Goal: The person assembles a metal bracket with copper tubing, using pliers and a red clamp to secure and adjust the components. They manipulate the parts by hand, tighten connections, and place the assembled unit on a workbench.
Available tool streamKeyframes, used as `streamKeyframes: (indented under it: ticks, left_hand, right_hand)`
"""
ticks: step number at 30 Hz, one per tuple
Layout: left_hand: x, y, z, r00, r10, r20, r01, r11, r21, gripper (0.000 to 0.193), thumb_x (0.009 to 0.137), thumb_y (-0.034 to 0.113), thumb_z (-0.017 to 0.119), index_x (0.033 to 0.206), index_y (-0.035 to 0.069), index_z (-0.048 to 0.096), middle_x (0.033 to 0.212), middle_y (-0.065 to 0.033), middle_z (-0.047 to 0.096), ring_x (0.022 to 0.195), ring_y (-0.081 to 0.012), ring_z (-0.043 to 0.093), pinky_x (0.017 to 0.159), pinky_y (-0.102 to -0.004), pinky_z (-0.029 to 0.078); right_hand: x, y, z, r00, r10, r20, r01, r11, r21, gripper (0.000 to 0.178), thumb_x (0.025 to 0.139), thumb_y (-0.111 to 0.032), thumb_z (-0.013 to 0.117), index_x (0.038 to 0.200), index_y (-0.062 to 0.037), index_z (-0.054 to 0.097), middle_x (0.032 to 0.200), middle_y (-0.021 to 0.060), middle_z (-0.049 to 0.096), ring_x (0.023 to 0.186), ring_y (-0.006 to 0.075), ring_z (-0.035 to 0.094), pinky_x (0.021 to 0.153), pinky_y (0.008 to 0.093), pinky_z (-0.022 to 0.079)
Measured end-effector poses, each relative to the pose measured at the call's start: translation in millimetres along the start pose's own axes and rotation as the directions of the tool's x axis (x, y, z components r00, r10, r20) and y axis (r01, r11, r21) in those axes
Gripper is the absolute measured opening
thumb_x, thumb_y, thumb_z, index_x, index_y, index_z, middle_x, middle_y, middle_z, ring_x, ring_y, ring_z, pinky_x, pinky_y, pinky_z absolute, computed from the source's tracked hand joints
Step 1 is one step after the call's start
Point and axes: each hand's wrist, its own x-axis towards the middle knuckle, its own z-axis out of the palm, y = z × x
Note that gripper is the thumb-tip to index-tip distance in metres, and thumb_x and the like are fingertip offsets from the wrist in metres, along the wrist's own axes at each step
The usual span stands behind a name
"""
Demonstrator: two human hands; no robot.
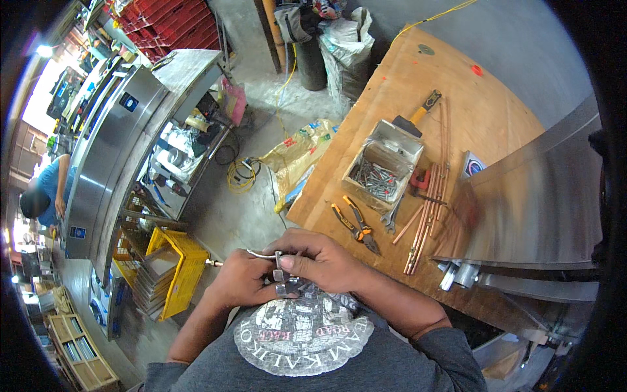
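Close to my chest, my left hand (243, 279) and my right hand (320, 260) meet around a small silvery metal fitting (281, 289) with hex-shaped ends. A thin pale tube (261, 255) curves out of the top of it between my fingers. My right thumb presses against the fitting's upper part, while my left fingers curl round it from the other side. Past my left knuckles sticks out a small brass-coloured end piece (213, 262); whether it joins the tube is hidden by my hand. Nearest to my right hand on the wooden table lie pliers (356, 225) with orange-and-black handles.
On the wooden table (405, 72) are an open box of screws (382, 173), a hammer (418, 114), a wrench (390, 219) and several copper tubes (428, 215). Curved sheet metal (529, 202) rises at right. A yellow crate (179, 277) stands left; a person (49, 193) works farther off.
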Motion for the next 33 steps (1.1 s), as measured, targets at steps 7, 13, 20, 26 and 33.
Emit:
streamKeyframes:
  ticks: [7,13,20,26,33]
  left_hand:
    - [-1.3,-19.1,4.4,0.994,0.107,0.016,-0.1,0.969,-0.228,0.035,0.068,0.033,0.078,0.089,0.007,0.068,0.084,-0.0097,0.066,0.076,-0.0285,0.066,0.065,-0.037,0.051]
    - [8.3,-31.9,-2.6,0.962,0.144,0.234,-0.015,0.877,-0.48,0.035,0.072,0.029,0.077,0.091,0.001,0.066,0.082,-0.0138,0.066,0.074,-0.0258,0.065,0.067,-0.0359,0.048]
    - [10.3,-38.1,9.4,0.97,0.053,0.238,0.065,0.885,-0.462,0.035,0.07,0.03,0.08,0.086,0.001,0.068,0.076,-0.0129,0.067,0.071,-0.0194,0.065,0.064,-0.0347,0.048]
    - [8.0,-35.4,8.0,0.984,0.043,0.171,0.04,0.891,-0.453,0.037,0.067,0.033,0.082,0.084,0.002,0.069,0.073,-0.0138,0.066,0.067,-0.0254,0.065,0.062,-0.0365,0.048]
    - [9.0,-42.5,6.8,0.974,0.152,0.171,-0.078,0.924,-0.375,0.041,0.069,0.038,0.08,0.087,0.003,0.067,0.074,-0.0156,0.063,0.069,-0.0342,0.063,0.061,-0.0404,0.046]
  right_hand:
    - [-3.5,5.6,-4.1,0.991,-0.002,0.133,-0.034,0.962,0.271,0.025,0.093,-0.005,0.054,0.117,0.0001,0.061,0.11,0.0083,0.064,0.103,0.0147,0.059,0.087,0.029,0.045]
    - [0.5,-10.6,-11.6,0.942,-0.082,0.325,0.086,0.996,0.002,0.023,0.088,0.001,0.055,0.109,0.0001,0.064,0.103,0.008,0.064,0.097,0.015,0.06,0.083,0.029,0.047]
    - [6.6,-12.7,-7.0,0.931,0.009,0.365,0.029,0.995,-0.1,0.017,0.079,0.005,0.054,0.091,-0.001,0.064,0.096,0.0093,0.06,0.095,0.0199,0.059,0.086,0.0337,0.045]
    - [7.0,-9.9,-5.6,0.956,-0.146,0.253,0.168,0.983,-0.068,0.015,0.08,-0.002,0.057,0.093,-0.0044,0.064,0.09,0.0088,0.059,0.09,0.0201,0.058,0.082,0.0309,0.044]
    - [11.6,-17.2,-16.5,0.954,0.166,0.249,-0.129,0.979,-0.159,0.03,0.087,-0.024,0.064,0.103,0.0006,0.065,0.101,0.0129,0.067,0.093,0.02,0.064,0.081,0.0345,0.049]
